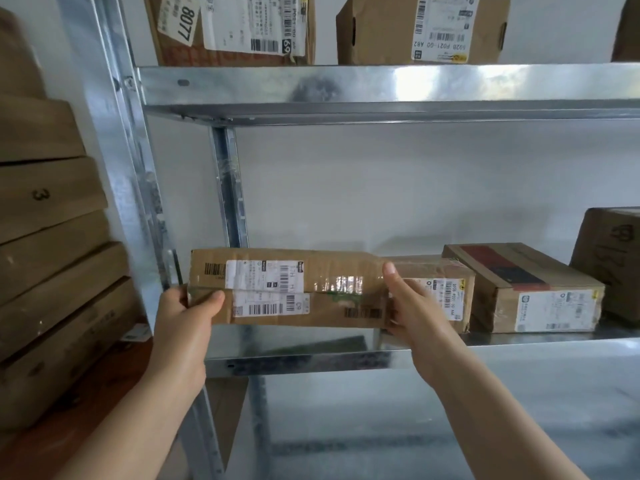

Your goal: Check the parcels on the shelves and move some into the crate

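**Two hands hold a long cardboard parcel at a metal shelf**

In the centre of the frame, a long flat parcel of brown cardboard is held lengthwise in front of a shelf of shiny metal. It carries two white shipping labels with barcodes and strips of clear tape. The left hand, at lower left, grasps the parcel's left end, thumb across the front face. The right hand, just right of centre, grasps the right end, thumb pointing up along the edge.

Just behind the right hand, a small taped box sits on the same shelf. Beside it, further right, stands a box with a red and dark band, and at the right edge a taller box with black handwriting.

Across the top runs an upper shelf bearing two labelled parcels; one label reads 8077. Along the left edge, outside the rack's upright post, rises a stack of plain cartons, one marked 3.
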The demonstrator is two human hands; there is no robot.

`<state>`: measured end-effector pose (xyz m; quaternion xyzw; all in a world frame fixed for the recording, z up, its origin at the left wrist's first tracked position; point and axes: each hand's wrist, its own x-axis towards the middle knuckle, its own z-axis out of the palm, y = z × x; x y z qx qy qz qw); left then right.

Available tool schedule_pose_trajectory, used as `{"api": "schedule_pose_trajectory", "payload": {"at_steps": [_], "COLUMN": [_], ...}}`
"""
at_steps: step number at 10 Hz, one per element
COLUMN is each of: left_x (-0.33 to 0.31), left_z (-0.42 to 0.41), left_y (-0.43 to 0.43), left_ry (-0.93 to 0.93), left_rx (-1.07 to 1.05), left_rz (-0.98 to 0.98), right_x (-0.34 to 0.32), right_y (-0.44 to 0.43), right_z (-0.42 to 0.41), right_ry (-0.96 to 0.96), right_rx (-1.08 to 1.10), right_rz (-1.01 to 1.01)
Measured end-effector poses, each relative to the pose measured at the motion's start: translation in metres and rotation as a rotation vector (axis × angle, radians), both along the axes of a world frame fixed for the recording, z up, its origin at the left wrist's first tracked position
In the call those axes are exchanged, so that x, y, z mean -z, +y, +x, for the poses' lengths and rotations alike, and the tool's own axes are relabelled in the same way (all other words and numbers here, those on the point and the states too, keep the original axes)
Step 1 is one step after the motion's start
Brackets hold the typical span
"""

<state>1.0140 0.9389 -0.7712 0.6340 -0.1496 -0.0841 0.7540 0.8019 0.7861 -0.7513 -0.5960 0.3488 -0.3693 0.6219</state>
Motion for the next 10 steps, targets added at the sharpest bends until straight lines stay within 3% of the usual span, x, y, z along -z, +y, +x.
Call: {"api": "schedule_pose_trajectory", "payload": {"at_steps": [1,3,5,7,10], "left_x": [0.006,0.012,0.013,0.013,-0.016], "left_z": [0.000,-0.007,0.011,0.021,0.032], "left_y": [-0.006,-0.020,-0.038,-0.053,-0.058], "left_ry": [-0.070,-0.117,-0.055,-0.013,0.121], "left_rx": [-0.017,-0.021,-0.058,-0.077,-0.069], "left_rz": [0.136,0.191,0.261,0.329,0.631], "right_x": [0.002,0.010,0.022,0.035,0.023], "right_y": [-0.009,-0.022,-0.037,-0.052,-0.061], "right_z": [0.004,0.014,0.025,0.033,0.038], "right_ry": [0.086,0.263,0.242,0.233,0.378], "right_rx": [-0.030,-0.038,-0.004,0.012,-0.029], "right_rz": [-0.047,-0.182,-0.271,-0.255,-0.037]}}
